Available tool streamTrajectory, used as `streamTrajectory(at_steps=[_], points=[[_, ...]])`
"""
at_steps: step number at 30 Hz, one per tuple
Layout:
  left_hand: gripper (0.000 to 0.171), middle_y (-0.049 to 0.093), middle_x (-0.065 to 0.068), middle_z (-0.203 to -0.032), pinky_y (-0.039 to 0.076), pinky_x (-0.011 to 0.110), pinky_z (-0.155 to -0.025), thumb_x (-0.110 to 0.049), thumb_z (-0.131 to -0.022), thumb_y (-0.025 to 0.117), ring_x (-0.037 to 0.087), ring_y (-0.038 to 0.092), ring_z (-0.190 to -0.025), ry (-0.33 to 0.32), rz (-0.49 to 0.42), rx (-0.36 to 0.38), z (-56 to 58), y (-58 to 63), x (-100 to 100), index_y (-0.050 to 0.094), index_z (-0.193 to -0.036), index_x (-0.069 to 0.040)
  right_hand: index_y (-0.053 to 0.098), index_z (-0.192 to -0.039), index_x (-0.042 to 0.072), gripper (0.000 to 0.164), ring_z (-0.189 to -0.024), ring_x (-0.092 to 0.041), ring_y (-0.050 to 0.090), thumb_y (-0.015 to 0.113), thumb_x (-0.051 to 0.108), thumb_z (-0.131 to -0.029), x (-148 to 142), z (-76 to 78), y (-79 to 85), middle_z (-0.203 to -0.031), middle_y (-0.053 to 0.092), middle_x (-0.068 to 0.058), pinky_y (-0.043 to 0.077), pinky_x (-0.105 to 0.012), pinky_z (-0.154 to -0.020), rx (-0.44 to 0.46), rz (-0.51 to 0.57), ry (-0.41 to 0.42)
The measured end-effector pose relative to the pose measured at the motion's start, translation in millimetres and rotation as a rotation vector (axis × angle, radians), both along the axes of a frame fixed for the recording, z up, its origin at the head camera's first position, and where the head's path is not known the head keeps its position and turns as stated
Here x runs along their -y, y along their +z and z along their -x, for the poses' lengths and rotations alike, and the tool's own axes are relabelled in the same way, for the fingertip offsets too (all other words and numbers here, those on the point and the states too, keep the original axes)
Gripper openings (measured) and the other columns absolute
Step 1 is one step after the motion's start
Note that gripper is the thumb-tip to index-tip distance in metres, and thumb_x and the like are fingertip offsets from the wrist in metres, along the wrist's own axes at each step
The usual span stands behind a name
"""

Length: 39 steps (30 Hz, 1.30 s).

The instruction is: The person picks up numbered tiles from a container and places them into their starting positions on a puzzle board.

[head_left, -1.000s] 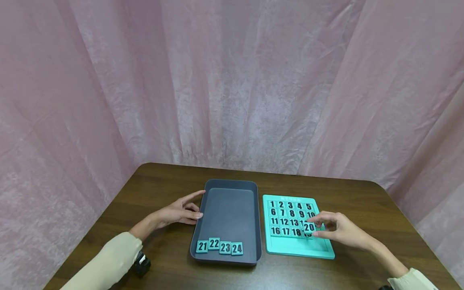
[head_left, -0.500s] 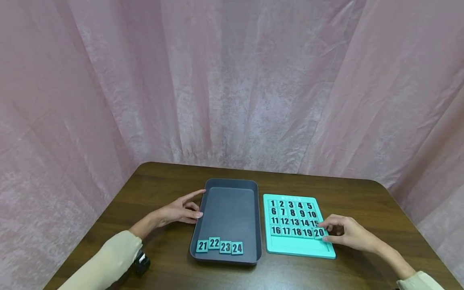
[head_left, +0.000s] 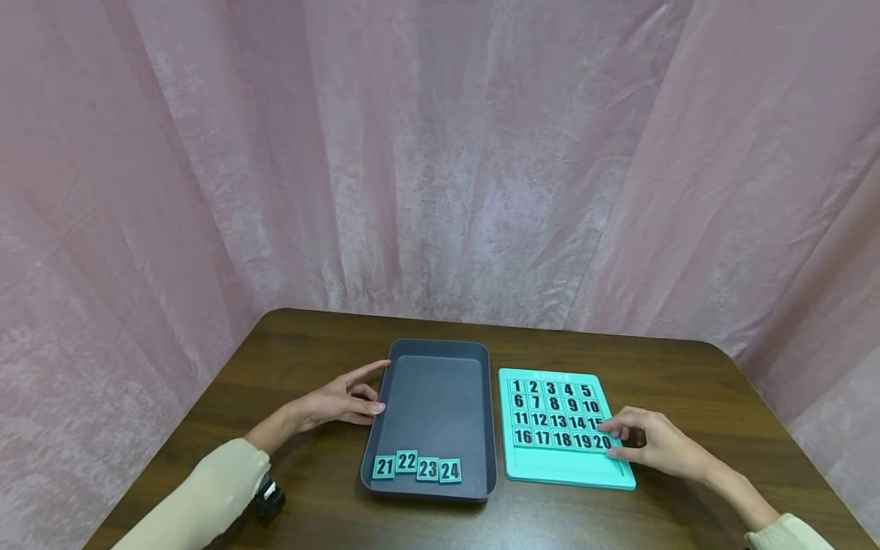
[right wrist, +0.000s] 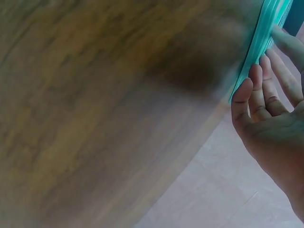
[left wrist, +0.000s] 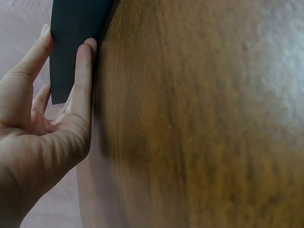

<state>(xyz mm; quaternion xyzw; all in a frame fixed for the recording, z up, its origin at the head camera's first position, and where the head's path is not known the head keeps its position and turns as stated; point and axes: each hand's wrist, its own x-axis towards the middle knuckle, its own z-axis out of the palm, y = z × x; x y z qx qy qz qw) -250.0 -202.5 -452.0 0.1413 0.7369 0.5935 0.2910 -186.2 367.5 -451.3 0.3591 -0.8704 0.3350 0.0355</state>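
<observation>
In the head view, a turquoise number board lies on the table's right side, with tiles numbered 1 to 20 in rows. My right hand is at its right edge, thumb and index finger pinching the tile numbered 20 at the end of the lowest row. The right wrist view shows the other fingers beside the board's rim. My left hand rests against the left wall of a dark grey tray, fingers fairly straight. Loose tiles 21, 22, 23 and 24 lie at the tray's near end.
The brown wooden table carries both tray and board, side by side with a narrow gap between them. Behind it hangs a pink curtain. A bare strip runs along the board's lower part, below the tile rows.
My right hand has brought tile 20 from above the board down to the right end of the lowest row, then slightly left against 19. My left hand stays at the tray.
</observation>
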Motion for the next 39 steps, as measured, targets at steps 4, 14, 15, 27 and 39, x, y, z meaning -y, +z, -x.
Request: streamTrajectory(at_steps=[4, 14, 15, 27, 39], points=[[0.091, 0.058, 0.012, -0.115, 0.057, 0.046, -0.101, -0.021, -0.095, 0.075, 0.022, 0.067, -0.111, -0.016, 0.004, -0.008, 0.3, -2.0, 4, 0.017, -0.165, -0.032, 0.074, -0.110, 0.002, 0.027, -0.077, -0.010, 0.058, 0.082, 0.014, -0.087, 9, 7.5, 10.6, -0.089, 0.067, 0.001, 0.049, -0.023, -0.059, -0.003, -0.064, 0.029], [0.091, 0.057, 0.013, -0.116, 0.058, 0.044, -0.100, -0.021, -0.096, 0.074, 0.022, 0.066, -0.111, -0.016, 0.016, -0.019, -4.3, -2.0, 13, 0.016, -0.165, -0.031, 0.077, -0.108, 0.007, 0.018, -0.079, 0.002, 0.059, 0.074, 0.019, -0.095, 89, 43.2, 58.7, -0.095, 0.072, 0.002, 0.053, -0.021, -0.064, -0.022, -0.245, 0.113], [0.090, 0.057, 0.013, -0.116, 0.058, 0.044, -0.100, -0.021, -0.096, 0.074, 0.022, 0.066, -0.110, -0.017, 0.015, -0.019, -4.2, -1.7, 12, 0.016, -0.165, -0.030, 0.077, -0.109, 0.008, 0.019, -0.080, 0.001, 0.059, 0.073, 0.020, -0.096, 100, 44.9, 62.2, -0.095, 0.072, 0.002, 0.054, -0.023, -0.065, -0.020, -0.253, 0.126], [0.092, 0.057, 0.014, -0.117, 0.059, 0.045, -0.099, -0.020, -0.095, 0.075, 0.023, 0.067, -0.108, -0.006, 0.015, -0.008, -0.5, 1.6, 3, 0.017, -0.165, -0.029, 0.074, -0.121, 0.009, 0.031, -0.092, -0.002, 0.067, 0.070, 0.030, -0.099, 251, 35.9, 72.9, -0.108, 0.073, -0.004, 0.058, -0.021, -0.082, 0.033, -0.375, 0.393], [0.090, 0.059, 0.014, -0.119, 0.058, 0.046, -0.100, -0.021, -0.097, 0.073, 0.022, 0.067, -0.108, -0.008, 0.010, -0.017, -1.0, 2.2, 3, 0.015, -0.165, -0.028, 0.074, -0.121, 0.025, 0.039, -0.094, 0.002, 0.063, 0.071, 0.052, -0.093, 333, 14.5, 55.7, -0.109, 0.069, 0.013, 0.053, -0.014, -0.078, -0.252, -0.737, 0.432]])
